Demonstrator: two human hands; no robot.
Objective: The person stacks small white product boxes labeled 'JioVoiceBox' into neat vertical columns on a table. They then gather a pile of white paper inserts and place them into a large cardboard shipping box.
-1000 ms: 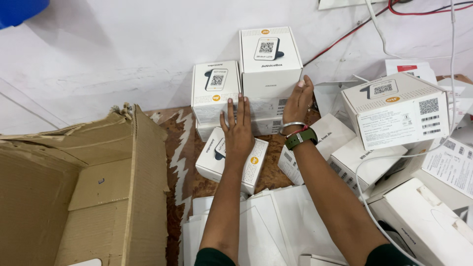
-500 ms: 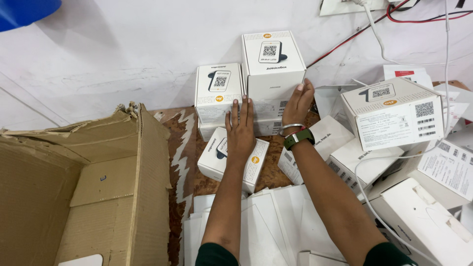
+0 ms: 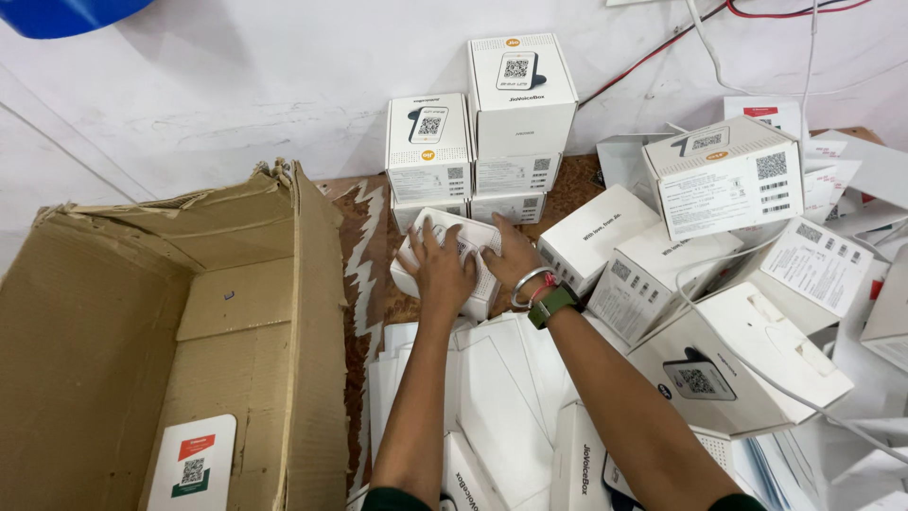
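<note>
We grip the small white box point(image 3: 449, 257) with our left hand point(image 3: 443, 268) and right hand point(image 3: 511, 262), right of the open carton point(image 3: 170, 331)'s torn edge, below the stacked boxes point(image 3: 482, 132).

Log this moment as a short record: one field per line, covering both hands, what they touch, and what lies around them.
left hand: palm down on the small white box
right hand: on the same box's right side; bangle and green-strapped watch on the wrist
grip: both hands clasp the box; whether it is lifted cannot be told
behind box: stack of white boxes against the wall
left of hands: open cardboard carton, torn edges
right of hands: loose white boxes in a heap
under arms: flat white cartons
</note>
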